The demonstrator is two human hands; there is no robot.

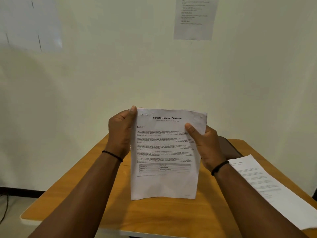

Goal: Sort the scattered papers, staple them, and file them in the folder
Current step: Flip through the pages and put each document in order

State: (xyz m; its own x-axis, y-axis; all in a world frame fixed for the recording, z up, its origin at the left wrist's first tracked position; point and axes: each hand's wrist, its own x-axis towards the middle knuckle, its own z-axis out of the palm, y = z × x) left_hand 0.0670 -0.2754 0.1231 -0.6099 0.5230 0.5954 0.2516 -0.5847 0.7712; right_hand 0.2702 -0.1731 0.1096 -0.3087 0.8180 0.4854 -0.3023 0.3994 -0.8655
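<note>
I hold a printed paper (pixel 164 182) headed "Sample Financial Statement" upright above the table. Staples show near its top left corner and one mark near the top right. My left hand (pixel 121 133) grips the paper's upper left edge, thumb on the front near the corner. My right hand (pixel 204 145) grips the upper right edge, thumb pressed on the front. Whether more sheets lie behind the front page I cannot tell. Another printed sheet (pixel 272 188) lies flat on the right side of the table. A dark folder (pixel 229 148) lies behind my right hand, partly hidden.
The wooden table (pixel 82 191) stands against a pale wall (pixel 120 66). A printed notice (pixel 195 18) hangs on the wall at upper right. A dark cable (pixel 5 208) runs along the floor at the left.
</note>
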